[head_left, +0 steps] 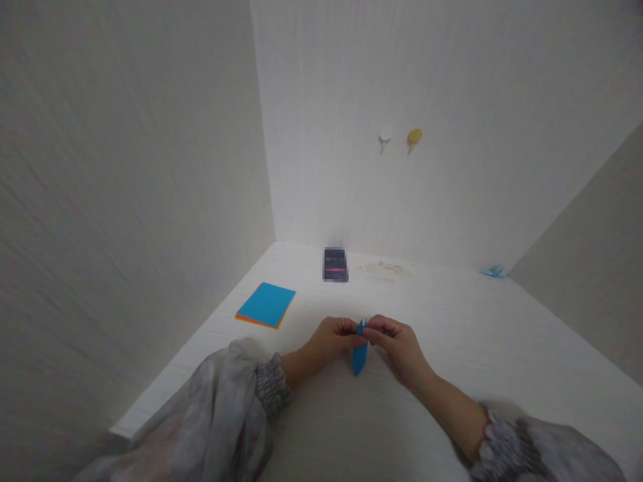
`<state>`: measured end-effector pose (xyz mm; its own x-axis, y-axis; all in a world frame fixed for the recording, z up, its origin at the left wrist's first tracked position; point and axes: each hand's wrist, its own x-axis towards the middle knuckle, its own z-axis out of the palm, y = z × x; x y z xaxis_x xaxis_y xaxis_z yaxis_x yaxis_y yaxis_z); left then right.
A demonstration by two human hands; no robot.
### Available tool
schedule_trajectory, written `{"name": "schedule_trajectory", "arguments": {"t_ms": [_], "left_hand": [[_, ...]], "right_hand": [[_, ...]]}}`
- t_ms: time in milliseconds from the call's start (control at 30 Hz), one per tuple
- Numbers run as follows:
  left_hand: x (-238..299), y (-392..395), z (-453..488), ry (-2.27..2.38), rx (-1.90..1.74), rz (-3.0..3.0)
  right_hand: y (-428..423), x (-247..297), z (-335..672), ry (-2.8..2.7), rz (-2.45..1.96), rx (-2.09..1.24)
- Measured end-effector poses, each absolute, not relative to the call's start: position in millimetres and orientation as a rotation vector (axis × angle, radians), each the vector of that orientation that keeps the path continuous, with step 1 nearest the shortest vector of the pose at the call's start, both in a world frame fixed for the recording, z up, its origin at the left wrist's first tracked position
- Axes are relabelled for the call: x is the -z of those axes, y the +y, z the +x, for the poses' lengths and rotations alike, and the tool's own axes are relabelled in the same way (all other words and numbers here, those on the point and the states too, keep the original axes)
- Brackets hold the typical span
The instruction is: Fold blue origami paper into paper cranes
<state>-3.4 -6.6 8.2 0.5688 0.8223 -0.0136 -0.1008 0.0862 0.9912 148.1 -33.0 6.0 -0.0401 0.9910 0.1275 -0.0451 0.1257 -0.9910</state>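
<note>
A narrow piece of folded blue paper is held between my two hands above the white table, its pointed end hanging down towards me. My left hand pinches it from the left with thumb and fingers, a ring on one finger. From the right, my right hand pinches the upper end of the paper, where small split tips stick up. The fingertips cover part of the folds there.
A stack of square coloured paper, blue on top with orange beneath, lies to the left. A dark pixelated object stands by the back wall. Folded light-blue paper sits in the far right corner. Two hooks, white and yellow, are on the wall.
</note>
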Motion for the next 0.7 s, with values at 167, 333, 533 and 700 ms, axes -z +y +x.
{"name": "schedule_trajectory", "arguments": {"t_ms": [167, 333, 533, 700], "left_hand": [[-5.3, -5.6, -4.3, 0.635, -0.732, 1.345], [-1.0, -4.3, -3.4, 0.646, -0.765, 1.365], [-4.1, -4.9, -2.5, 0.679, -0.772, 1.362], [-1.1, -3.8, -2.8, 0.674, -0.786, 1.415]], "right_hand": [[-33.7, -8.5, 149.0, -1.282, -1.012, -1.209], [-33.6, -6.6, 150.6, -1.285, -1.048, -1.153], [-34.0, -8.2, 150.5, -1.301, -1.103, -1.116], [-33.5, -8.3, 150.5, -1.311, -1.133, -1.085]]}}
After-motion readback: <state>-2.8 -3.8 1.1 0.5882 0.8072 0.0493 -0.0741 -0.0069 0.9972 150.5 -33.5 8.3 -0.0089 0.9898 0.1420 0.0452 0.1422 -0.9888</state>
